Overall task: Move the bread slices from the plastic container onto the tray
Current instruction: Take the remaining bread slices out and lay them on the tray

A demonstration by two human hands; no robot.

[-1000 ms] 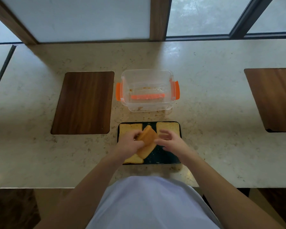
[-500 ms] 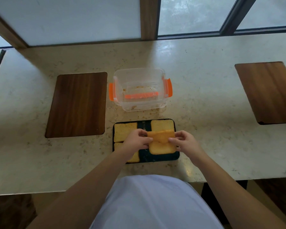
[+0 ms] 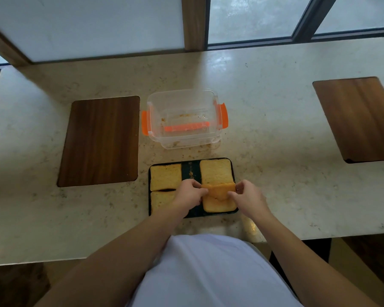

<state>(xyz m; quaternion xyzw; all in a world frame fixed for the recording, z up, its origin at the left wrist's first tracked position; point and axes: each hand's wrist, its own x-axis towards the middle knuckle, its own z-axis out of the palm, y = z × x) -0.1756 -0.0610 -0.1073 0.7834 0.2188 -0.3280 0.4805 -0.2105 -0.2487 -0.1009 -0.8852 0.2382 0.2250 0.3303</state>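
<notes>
Golden bread slice (image 3: pixel 218 191) is being pinched by both hands: left hand (image 3: pixel 190 192), right hand (image 3: pixel 248 197). It is hovering over the black tray (image 3: pixel 191 170).

Dim, soft daylight from windows (image 3: pixel 251 18) at 12 o'clock; glare patch on countertop (image 3: pixel 222 63) near 1 o'clock; wide-angle bending at edges; slight overall softness.

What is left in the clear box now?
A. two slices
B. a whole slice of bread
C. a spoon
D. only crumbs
D: the box shows only crumbs on its bottom; the bread slices lie on the tray or in the hands.
</notes>
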